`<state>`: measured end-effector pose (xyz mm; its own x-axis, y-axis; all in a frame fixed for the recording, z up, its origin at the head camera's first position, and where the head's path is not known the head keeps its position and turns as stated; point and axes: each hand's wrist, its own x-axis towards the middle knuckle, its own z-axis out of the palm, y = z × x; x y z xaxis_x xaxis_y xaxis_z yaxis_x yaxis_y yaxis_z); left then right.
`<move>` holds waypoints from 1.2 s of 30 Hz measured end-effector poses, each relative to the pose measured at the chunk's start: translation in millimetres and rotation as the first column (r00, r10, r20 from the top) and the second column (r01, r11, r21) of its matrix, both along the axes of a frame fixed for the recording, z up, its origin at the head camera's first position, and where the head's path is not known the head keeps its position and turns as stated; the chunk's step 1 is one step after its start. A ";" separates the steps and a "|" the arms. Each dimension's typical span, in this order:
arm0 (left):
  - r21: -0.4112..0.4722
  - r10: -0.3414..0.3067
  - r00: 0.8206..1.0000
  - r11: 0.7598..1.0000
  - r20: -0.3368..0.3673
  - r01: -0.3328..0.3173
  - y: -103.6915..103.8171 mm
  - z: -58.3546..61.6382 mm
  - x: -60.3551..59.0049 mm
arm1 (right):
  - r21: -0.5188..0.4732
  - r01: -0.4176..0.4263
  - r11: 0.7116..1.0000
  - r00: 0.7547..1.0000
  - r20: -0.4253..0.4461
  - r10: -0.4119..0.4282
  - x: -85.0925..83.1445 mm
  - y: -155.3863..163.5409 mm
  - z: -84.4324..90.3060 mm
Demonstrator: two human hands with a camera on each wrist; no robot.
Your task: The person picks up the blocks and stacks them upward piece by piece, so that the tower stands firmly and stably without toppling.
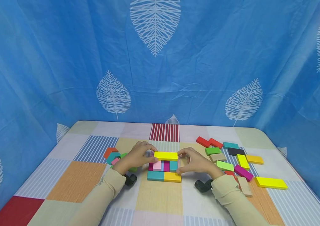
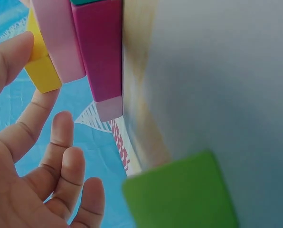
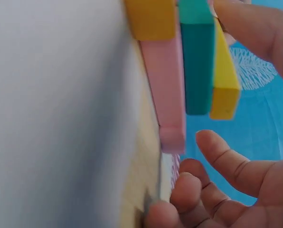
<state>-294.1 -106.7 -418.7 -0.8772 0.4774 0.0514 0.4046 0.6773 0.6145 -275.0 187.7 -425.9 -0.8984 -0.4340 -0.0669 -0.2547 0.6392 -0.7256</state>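
A bright yellow block lies crosswise on top of a small stack of coloured blocks. My left hand pinches its left end between thumb and index finger, the other fingers hanging loose. At the other end, my right hand has its index fingertip close by the yellow block's corner and its thumb lower, beside the stack. Under the yellow block sit a pink block, a magenta block and a teal block. Along the front, a teal block and a yellow-orange block lie end to end.
Loose blocks in several colours lie at the right, with a yellow block outermost. More blocks, including an orange one, are left of the left hand. The patchwork tablecloth meets a blue leaf-print curtain behind.
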 end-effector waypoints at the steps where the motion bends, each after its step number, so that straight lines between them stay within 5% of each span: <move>1: 0.001 -0.001 1.000 1.000 0.003 0.001 -0.5 0.3 0.1 | -0.007 0.005 1.000 1.000 0.003 -0.005 0.9 1.9 1.3; 10: 0.038 -0.036 0.995 0.999 0.096 0.032 -10.5 7.1 10.0 | -0.146 -0.056 0.988 0.998 -0.043 0.050 17.5 63.4 18.5; 17: 0.244 -0.090 0.988 0.968 0.124 0.058 -16.9 3.9 17.3 | -0.225 -0.057 0.973 0.989 -0.148 0.023 41.9 137.4 28.2; 23: 0.368 -0.035 0.990 0.930 0.135 -0.018 -14.8 -3.8 22.0 | -0.130 0.168 0.977 0.974 -0.133 -0.185 62.1 195.8 28.5; 29: 0.423 -0.012 0.991 0.905 0.131 -0.045 -16.3 -12.6 19.8 | 0.075 0.374 0.924 0.922 -0.141 -0.361 73.7 248.7 25.0; 36: 0.379 -0.027 0.985 0.924 0.169 -0.040 -22.2 -22.4 16.0 | 0.304 0.393 0.868 0.909 0.014 -0.416 85.8 294.1 10.1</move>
